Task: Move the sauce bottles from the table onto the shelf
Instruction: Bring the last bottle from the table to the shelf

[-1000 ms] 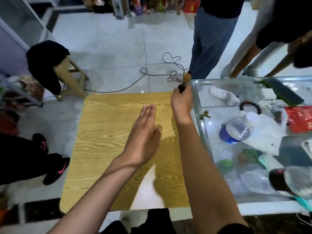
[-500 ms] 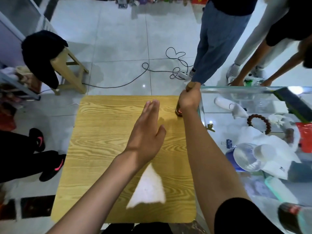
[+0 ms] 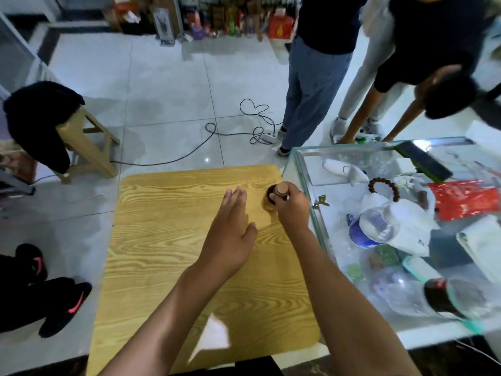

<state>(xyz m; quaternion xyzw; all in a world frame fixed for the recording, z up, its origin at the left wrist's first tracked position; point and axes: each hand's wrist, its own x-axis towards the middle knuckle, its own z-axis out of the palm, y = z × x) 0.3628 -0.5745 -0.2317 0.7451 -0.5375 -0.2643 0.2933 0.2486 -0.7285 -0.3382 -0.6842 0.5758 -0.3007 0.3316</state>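
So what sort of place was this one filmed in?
Most likely a small shop. A glass display counter stands beside the wooden table, holding loose goods such as a bead bracelet, and packaged goods line the far wall along the tiled floor. Two other people stand near the counter.

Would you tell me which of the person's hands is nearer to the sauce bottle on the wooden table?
Right. The right hand grips the sauce bottle at its neck; the left hand hovers open, apart from it on the bottle's left.
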